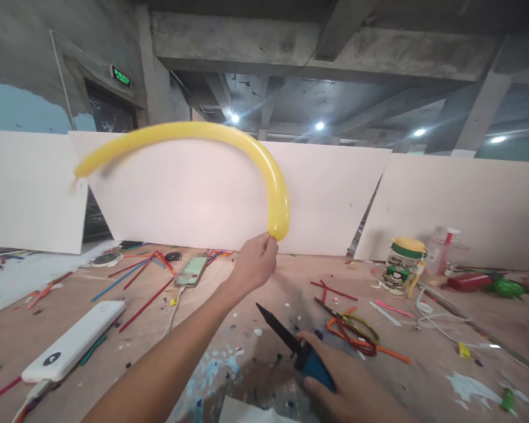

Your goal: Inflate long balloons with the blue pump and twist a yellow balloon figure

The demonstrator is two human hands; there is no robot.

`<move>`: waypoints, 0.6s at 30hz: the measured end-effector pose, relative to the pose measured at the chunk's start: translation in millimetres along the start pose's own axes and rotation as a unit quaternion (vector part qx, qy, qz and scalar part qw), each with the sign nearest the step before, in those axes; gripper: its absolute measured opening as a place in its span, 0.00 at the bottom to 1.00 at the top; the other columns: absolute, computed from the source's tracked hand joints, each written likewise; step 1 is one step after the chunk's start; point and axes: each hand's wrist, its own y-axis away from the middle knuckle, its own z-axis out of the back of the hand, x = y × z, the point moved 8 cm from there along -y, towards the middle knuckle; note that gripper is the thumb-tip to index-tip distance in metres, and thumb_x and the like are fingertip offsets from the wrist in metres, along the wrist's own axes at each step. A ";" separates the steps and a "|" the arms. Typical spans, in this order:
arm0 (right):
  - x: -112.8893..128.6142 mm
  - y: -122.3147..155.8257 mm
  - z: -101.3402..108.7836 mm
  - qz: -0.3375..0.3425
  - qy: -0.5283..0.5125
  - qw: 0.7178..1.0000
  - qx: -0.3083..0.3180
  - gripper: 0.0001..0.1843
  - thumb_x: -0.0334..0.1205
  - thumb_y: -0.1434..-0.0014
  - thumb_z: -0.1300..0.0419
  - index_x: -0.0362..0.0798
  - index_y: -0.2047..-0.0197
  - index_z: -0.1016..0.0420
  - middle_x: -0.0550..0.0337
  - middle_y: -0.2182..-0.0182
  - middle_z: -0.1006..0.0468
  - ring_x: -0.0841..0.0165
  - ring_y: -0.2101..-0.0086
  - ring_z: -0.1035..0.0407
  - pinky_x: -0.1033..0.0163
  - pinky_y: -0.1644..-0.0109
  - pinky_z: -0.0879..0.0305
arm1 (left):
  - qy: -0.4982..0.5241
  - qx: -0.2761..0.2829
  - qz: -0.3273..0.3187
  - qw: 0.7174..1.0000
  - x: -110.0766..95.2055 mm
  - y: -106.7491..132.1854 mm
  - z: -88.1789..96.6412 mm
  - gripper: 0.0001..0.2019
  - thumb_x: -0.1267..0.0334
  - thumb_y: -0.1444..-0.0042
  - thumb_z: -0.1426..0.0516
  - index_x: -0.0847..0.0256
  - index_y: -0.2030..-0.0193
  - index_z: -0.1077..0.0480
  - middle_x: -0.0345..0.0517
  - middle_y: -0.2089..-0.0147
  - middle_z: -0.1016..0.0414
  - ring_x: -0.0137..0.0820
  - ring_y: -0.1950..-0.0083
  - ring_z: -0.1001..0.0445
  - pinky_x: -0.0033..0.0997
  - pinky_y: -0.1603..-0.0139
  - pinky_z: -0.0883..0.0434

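Observation:
A long yellow modelling balloon (pixel 211 130) arches up and to the left, its thin end pointing left in front of the white boards. My left hand (pixel 254 258) is closed in a pinch on the balloon's lower right end. Lower right, my right hand (pixel 335 370) wraps around the blue handle of a tool (pixel 311 364) with a dark, tapering point aimed up and left; its exact kind is unclear. The point is below my left hand, apart from the balloon. Scissors (pixel 357 329) lie on the table beyond my right hand.
On the left are a white power bank (pixel 74 341), a phone (pixel 193 270) on a cable and several uninflated balloons (pixel 145 302). On the right stand a lidded jar (pixel 401 264) and a clear-and-red pump (pixel 448 249). White boards (pixel 189 194) line the table's back edge.

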 end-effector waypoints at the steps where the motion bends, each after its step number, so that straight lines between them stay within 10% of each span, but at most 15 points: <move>1: -1.7 -9.8 -0.6 0.003 0.048 0.999 0.005 0.31 0.42 0.57 0.38 0.59 0.47 0.27 0.50 0.50 0.25 0.43 0.46 0.38 0.40 0.41 0.46 | -0.084 0.001 -0.012 0.996 1.7 5.3 -1.0 0.15 0.62 0.40 0.59 0.60 0.75 0.39 0.43 0.79 0.32 0.32 0.76 0.33 0.29 0.73 0.41; 4: -5.9 -38.7 -12.4 0.019 0.307 0.949 0.064 0.35 0.40 0.50 0.44 0.47 0.37 0.38 0.43 0.53 0.26 0.46 0.51 0.33 0.40 0.45 0.44 | -0.262 0.033 -0.051 0.963 6.4 16.9 -12.3 0.15 0.63 0.40 0.59 0.60 0.69 0.34 0.45 0.73 0.27 0.36 0.71 0.29 0.31 0.70 0.41; 6: 1.6 -56.1 -13.8 0.040 0.305 0.949 0.065 0.36 0.42 0.50 0.41 0.48 0.37 0.40 0.43 0.49 0.29 0.49 0.47 0.37 0.43 0.42 0.47 | -0.312 0.060 -0.055 0.947 13.8 19.7 -20.2 0.15 0.63 0.39 0.59 0.59 0.64 0.32 0.46 0.70 0.25 0.37 0.70 0.27 0.32 0.69 0.40; 10: 37.6 -92.6 -0.1 0.059 -0.120 0.991 0.013 0.33 0.55 0.49 0.38 0.52 0.42 0.37 0.49 0.52 0.26 0.59 0.51 0.33 0.50 0.44 0.41 | -0.322 0.088 -0.044 0.942 30.5 20.7 -31.9 0.15 0.63 0.39 0.58 0.59 0.60 0.31 0.46 0.69 0.24 0.37 0.67 0.26 0.32 0.67 0.37; 13: 63.0 -122.8 0.6 0.070 -0.439 0.895 0.012 0.25 0.59 0.51 0.37 0.48 0.57 0.27 0.53 0.60 0.22 0.60 0.56 0.29 0.54 0.53 0.34 | -0.282 0.107 -0.048 0.952 40.3 22.0 -43.9 0.14 0.65 0.39 0.57 0.59 0.61 0.30 0.47 0.66 0.24 0.37 0.62 0.25 0.32 0.62 0.35; 18: 63.5 -161.5 -15.7 0.043 -0.581 0.813 -0.021 0.18 0.48 0.56 0.30 0.45 0.66 0.26 0.58 0.71 0.21 0.64 0.65 0.26 0.60 0.62 0.30 | -0.230 0.078 -0.022 0.970 62.2 16.0 -50.2 0.14 0.66 0.39 0.57 0.59 0.63 0.30 0.46 0.66 0.24 0.36 0.62 0.26 0.32 0.59 0.35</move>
